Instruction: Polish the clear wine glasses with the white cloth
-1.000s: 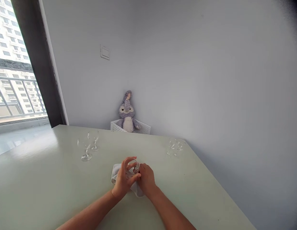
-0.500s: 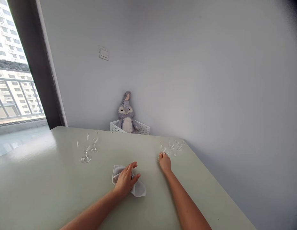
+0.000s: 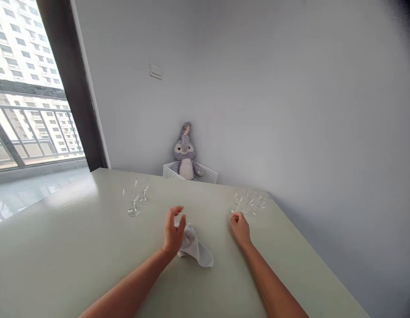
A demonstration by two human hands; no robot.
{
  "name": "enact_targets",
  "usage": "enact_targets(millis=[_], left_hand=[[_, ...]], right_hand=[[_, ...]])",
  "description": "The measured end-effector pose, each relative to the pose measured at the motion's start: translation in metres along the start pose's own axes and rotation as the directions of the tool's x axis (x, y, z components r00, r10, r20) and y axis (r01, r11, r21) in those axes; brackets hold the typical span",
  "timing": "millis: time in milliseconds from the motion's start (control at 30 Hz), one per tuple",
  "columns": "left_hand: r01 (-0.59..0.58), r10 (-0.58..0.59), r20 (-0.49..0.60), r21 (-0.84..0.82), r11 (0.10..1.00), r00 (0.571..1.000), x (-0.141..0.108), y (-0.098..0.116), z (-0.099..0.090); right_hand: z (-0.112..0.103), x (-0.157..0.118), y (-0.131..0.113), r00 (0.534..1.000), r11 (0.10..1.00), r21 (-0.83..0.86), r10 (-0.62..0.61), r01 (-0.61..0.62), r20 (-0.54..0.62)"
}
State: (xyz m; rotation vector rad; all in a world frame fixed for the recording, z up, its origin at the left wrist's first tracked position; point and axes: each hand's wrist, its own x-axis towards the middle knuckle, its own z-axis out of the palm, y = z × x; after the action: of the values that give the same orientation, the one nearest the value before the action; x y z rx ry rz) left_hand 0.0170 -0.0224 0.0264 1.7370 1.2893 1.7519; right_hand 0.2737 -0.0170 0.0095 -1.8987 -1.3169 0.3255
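Observation:
My left hand [image 3: 174, 232] is raised a little over the left end of a crumpled white cloth [image 3: 200, 252], thumb and fingers apart, holding nothing. My right hand [image 3: 241, 229] rests low over the table with its fingers curled in, and I see nothing in them. Just beyond its knuckles stands a clear stemmed glass [image 3: 238, 201], its base close to the fingers; whether they touch is unclear. Beside it are a second stemmed glass [image 3: 249, 202] and a third glass [image 3: 261, 203]. At the left are two more, a nearer stemmed glass [image 3: 133, 205] and a farther one [image 3: 144, 192].
The pale green glossy table [image 3: 75, 260] reaches to the grey wall [image 3: 291, 110]. Behind its far edge, a plush rabbit [image 3: 186, 165] sits in a white perforated basket [image 3: 209, 176]. A window [image 3: 32, 88] with a balcony railing is at the left.
My left hand has lifted off the cloth, uncovering more of it. My right hand has drawn back slightly from the nearest right-hand glass. The camera view has swung left.

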Motion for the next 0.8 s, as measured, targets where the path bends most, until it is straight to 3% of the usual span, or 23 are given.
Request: enact_targets(millis=[67,167,267,333,433,500,633,733,800], left_hand=[[0.055,-0.056,-0.269,-0.014,0.998,0.961,0.021,-0.005,-0.012],[0.155,-0.128,-0.564,0.0,0.988,0.816,0.051,-0.021,-0.039],[0.195,-0.07,-0.713,0.094,0.976,0.698,0.07,-0.044,-0.068],[0.247,-0.048,-0.74,0.162,0.955,0.671,0.075,-0.058,-0.081],[0.361,-0.129,-0.678,0.213,0.908,0.724,0.076,-0.074,-0.091],[0.433,-0.234,-0.595,0.216,0.875,0.769,0.076,-0.082,-0.094],[0.51,-0.396,-0.436,0.183,0.84,0.808,0.08,-0.091,-0.099],[0.492,-0.412,-0.364,0.162,0.855,0.836,0.083,-0.094,-0.1],[0.474,-0.406,-0.339,0.148,0.868,0.849,0.081,-0.091,-0.097]], right_hand=[[0.004,-0.024,-0.019,0.99,0.992,0.062,-0.118,0.114,0.072],[0.014,-0.057,-0.06,0.934,0.945,0.16,-0.312,0.286,0.174],[0.026,-0.074,-0.098,0.865,0.89,0.163,-0.453,0.426,0.213],[0.037,-0.074,-0.115,0.866,0.894,0.038,-0.442,0.446,0.235],[0.057,-0.061,-0.124,0.877,0.904,-0.144,-0.334,0.402,0.344],[0.07,-0.052,-0.122,0.861,0.912,-0.16,-0.282,0.378,0.423],[0.08,-0.046,-0.114,0.782,0.936,-0.015,-0.284,0.35,0.555],[0.071,-0.049,-0.107,0.697,0.949,0.158,-0.308,0.274,0.648],[0.062,-0.052,-0.103,0.67,0.945,0.251,-0.326,0.21,0.667]])
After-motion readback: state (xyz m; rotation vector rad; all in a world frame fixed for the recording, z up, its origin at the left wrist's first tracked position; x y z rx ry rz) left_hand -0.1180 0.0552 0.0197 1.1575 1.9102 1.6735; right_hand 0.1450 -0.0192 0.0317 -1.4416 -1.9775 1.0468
